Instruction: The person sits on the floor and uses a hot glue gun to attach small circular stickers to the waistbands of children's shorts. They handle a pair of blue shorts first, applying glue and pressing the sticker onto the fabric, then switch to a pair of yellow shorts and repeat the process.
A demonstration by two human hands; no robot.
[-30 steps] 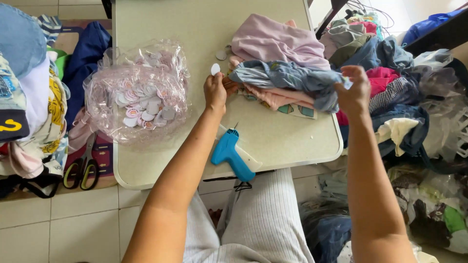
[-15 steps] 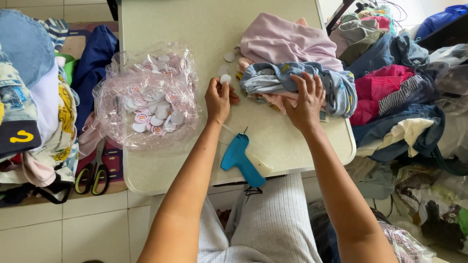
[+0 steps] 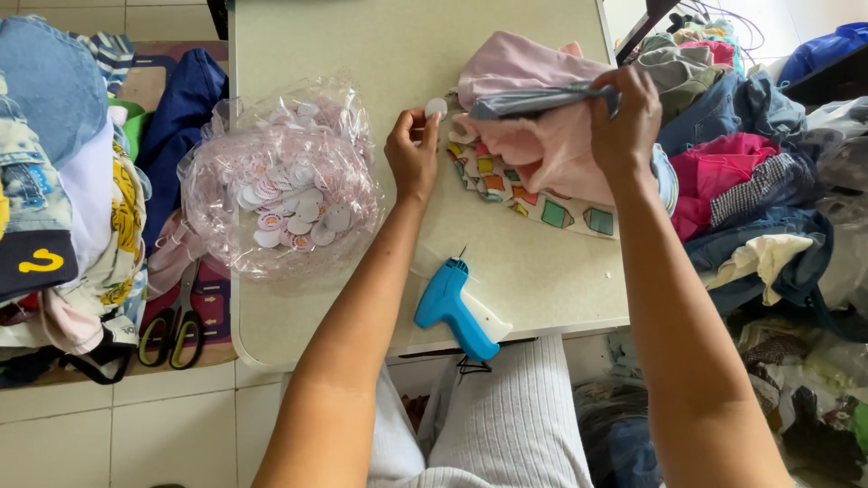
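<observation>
My left hand [image 3: 411, 158] pinches a round tag [image 3: 436, 107]; my right hand [image 3: 624, 122] grips a grey-blue garment [image 3: 533, 99] near the counter's [image 3: 380, 45] right edge. I judge the tag not yet attached: the blue tagging gun [image 3: 452, 312] lies unused at the near edge.

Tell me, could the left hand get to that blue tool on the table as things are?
Probably yes: the blue tool lies uncovered near the table edge, beside the left forearm. But the left hand is pinching a small round tag.

I see bag of round tags [image 3: 287, 194] at table [image 3: 380, 54] left edge. Tag gun [image 3: 455, 310] at near edge, middle. Folded clothes [image 3: 542, 163] at right edge. Scissors [image 3: 177, 321] on floor, left of table. Clothes pile [image 3: 768, 172] right of table.
</observation>
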